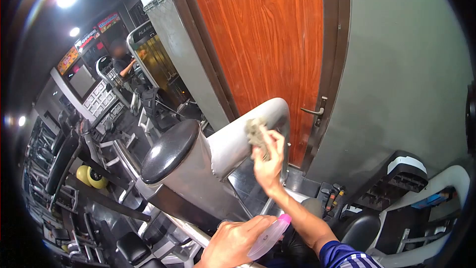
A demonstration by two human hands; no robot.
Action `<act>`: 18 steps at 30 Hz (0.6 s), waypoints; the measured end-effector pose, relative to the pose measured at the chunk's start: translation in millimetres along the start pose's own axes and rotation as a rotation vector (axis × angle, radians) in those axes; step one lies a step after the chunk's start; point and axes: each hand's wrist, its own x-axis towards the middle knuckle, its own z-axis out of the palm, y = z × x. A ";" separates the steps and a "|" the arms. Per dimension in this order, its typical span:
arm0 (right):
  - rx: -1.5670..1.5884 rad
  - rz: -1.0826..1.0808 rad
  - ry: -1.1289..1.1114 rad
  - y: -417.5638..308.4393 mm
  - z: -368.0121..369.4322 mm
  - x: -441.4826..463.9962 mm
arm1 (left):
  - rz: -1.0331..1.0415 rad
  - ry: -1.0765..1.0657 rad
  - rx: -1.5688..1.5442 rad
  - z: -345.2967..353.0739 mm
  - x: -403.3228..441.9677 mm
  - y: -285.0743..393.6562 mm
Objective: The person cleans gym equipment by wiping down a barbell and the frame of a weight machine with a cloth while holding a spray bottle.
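My right hand (269, 161) holds a crumpled, greyish cloth (257, 136) against the light grey curved frame (233, 141) of a gym machine. Low in the view, my left hand (233, 242) is wrapped round a clear plastic bottle (266, 240) with a pink top, which lies tilted in the grip. Beside the frame, on the left, is a round black padded top (171, 151) on a grey housing. A blue striped sleeve (342, 254) covers part of my right arm.
Behind the machine stands a reddish wooden door (267, 34) with a metal handle (313, 112). Another person (122, 67) is at a machine at the back left. Gym equipment crowds the left side; a black rack (396, 183) and a grey machine frame (453, 181) are at the right.
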 end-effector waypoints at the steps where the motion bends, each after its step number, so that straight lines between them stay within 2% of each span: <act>1: 0.032 -0.057 -0.047 -15.9 -0.1 -5.4 | -0.007 -0.007 -0.050 -1.9 -0.8 1.4; 5: 0.122 -0.415 -0.246 -63.1 -1.6 -21.5 | -0.019 -0.023 -0.127 -9.1 -5.1 3.7; 9: -0.054 -0.522 -0.185 -41.3 -7.5 -2.0 | 0.028 0.055 -0.110 -7.4 -3.4 6.2; 11: -0.142 -0.409 -0.090 -6.4 -3.9 6.2 | 0.009 0.032 -0.108 -6.0 -5.1 3.5; 14: -0.044 0.108 0.094 45.1 -2.1 14.8 | 0.011 0.028 -0.087 -5.7 -5.8 1.6; 15: -0.092 0.181 0.163 75.5 1.0 13.6 | 0.015 0.031 -0.077 -5.9 -5.7 1.2; 17: 0.018 0.325 0.193 94.2 0.3 11.7 | 0.025 0.033 -0.086 -5.7 -5.4 1.4; 18: -0.038 0.264 0.191 87.3 2.6 9.9 | 0.030 0.033 -0.091 -6.0 -5.1 1.0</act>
